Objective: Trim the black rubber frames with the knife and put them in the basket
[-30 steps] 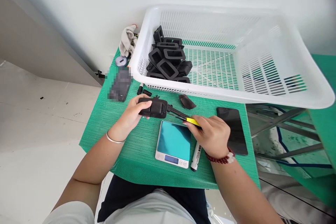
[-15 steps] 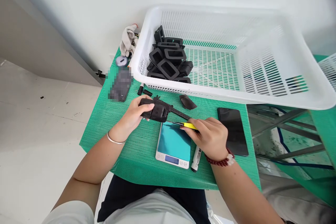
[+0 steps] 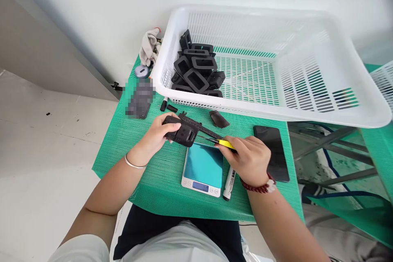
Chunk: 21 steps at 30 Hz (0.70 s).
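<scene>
My left hand (image 3: 157, 133) is closed around one end of a black plastic housing (image 3: 183, 133), thumb on top. Its free end points right, above the kitchen scale (image 3: 204, 167). In my right hand (image 3: 249, 159) is a yellow-handled knife (image 3: 226, 143), its thin dark blade pointing left at the housing's right end. A small gap seems to show between blade tip and housing. Black calipers (image 3: 201, 125) lie on the table just behind the housing, partly covered by it. A dark curved scrap (image 3: 219, 118) sits beyond them.
A white plastic basket (image 3: 276, 110) stands at the back, with several black housings (image 3: 196, 80) at its left end. A dark phone (image 3: 273, 151) and a marker (image 3: 229, 186) lie to the right. On the left are another phone (image 3: 143, 100), a round tin (image 3: 141, 71) and gloves (image 3: 149, 47).
My right hand has drawn the knife slightly right, away from the housing. The housing's right end has tipped a little toward me in my left hand.
</scene>
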Motion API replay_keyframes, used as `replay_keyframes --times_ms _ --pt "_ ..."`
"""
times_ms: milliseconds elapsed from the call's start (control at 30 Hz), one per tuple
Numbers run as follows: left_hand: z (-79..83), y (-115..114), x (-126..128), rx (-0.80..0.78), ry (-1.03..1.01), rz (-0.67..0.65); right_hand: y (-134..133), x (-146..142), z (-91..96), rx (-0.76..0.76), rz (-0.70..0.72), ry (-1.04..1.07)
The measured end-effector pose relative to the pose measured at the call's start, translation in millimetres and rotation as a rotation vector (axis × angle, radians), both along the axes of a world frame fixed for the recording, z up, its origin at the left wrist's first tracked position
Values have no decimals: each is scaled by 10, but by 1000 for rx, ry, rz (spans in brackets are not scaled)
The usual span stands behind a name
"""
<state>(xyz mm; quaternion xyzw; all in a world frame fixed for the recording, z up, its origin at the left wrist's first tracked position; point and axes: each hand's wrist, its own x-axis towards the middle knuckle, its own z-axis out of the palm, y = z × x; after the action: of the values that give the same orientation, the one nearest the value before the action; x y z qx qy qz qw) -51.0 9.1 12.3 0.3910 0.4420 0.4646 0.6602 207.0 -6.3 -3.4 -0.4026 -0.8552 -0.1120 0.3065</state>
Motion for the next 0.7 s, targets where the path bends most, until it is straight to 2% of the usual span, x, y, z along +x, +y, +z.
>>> replay_keyframes --times_ms 133,300,467,700 --pt "-4 6 0 -15 -12 34 1 -16 9 -54 95 -17" --pt "-17 2 8 -20 -24 -38 5 -6 15 13 -11 -10" --pt "-24 15 1 -35 -31 21 -13 -35 19 -44 134 -19" --pt "-12 5 -12 -10 -14 -64 13 -4 -14 15 -23 -8"
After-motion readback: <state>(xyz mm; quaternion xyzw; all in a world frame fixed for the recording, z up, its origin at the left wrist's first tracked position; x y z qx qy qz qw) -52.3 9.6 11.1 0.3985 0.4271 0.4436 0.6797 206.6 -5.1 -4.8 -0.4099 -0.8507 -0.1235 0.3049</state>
